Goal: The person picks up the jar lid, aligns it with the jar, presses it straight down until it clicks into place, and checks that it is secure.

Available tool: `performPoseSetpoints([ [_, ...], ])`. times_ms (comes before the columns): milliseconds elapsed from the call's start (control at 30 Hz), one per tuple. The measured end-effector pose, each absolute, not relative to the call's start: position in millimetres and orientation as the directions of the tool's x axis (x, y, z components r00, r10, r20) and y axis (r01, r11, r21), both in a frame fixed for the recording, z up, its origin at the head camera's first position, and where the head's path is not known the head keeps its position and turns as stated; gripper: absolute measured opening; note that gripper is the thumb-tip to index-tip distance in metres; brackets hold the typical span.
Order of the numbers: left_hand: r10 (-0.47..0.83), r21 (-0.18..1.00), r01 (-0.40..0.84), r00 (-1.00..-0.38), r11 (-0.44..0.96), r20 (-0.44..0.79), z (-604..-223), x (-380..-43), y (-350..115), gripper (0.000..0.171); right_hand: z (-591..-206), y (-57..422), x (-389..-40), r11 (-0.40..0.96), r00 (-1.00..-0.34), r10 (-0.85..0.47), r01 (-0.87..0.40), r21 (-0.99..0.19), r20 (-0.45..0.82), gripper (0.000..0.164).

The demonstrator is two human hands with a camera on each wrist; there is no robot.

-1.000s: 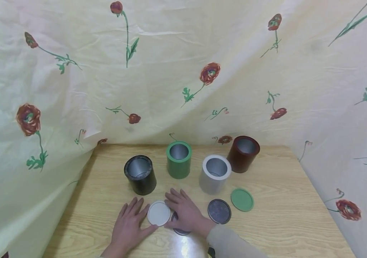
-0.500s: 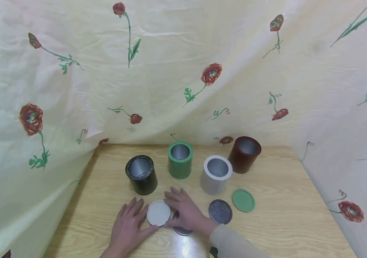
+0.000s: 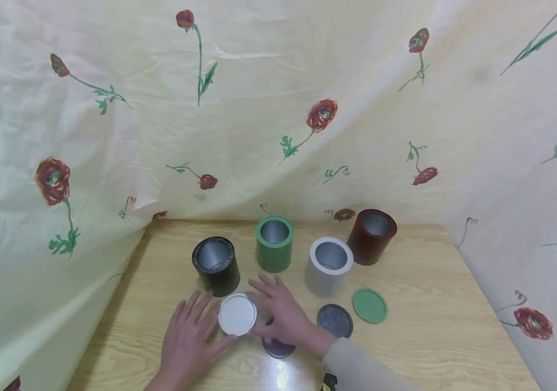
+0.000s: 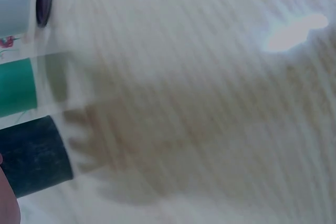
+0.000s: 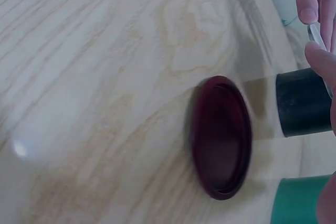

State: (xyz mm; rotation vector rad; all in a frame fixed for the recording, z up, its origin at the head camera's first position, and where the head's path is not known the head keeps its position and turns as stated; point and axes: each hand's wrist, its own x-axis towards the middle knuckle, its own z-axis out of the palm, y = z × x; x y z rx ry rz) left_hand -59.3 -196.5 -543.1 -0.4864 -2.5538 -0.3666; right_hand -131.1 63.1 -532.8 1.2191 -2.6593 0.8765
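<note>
A round white lid [image 3: 237, 315] lies between both hands, raised off the table in the right wrist view. My left hand [image 3: 186, 339] holds its left edge with thumb and forefinger, the other fingers spread. My right hand [image 3: 285, 317] grips the opposite edge between thumb and fingers. Just beyond the lid stands an uncovered black canister [image 3: 217, 274]. A dark red lid [image 5: 221, 140] rests on the table, partly hidden beneath my right hand in the head view.
Behind the hands stand a green canister [image 3: 274, 255], a white canister [image 3: 326, 277] and a dark red canister [image 3: 368, 244], all uncovered. A black lid [image 3: 335, 320] and a green lid [image 3: 370, 305] lie to the right. Flowered cloth [image 3: 239, 136] hangs behind the table.
Both hands have lifted the white lid from the table and shifted it slightly left and away, toward the black canister. The canisters and other lids stay in place.
</note>
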Motion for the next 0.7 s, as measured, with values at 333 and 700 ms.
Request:
performPoseSetpoints([
  [333, 0.305, 0.124, 0.478, -0.717, 0.869, 0.627, -517.5, -75.5, -194.7, 0.081, -513.2, 68.5, -138.8, 0.521, -0.655, -0.641, -0.754, -0.399, 0.401, 0.082],
  [700, 0.343, 0.087, 0.536, -0.647, 0.84, 0.681, -491.5, -104.3, -184.8, 0.095, -488.6, 82.8, -152.2, 0.528, -0.662, -0.592, -0.75, -0.399, 0.46, 0.083],
])
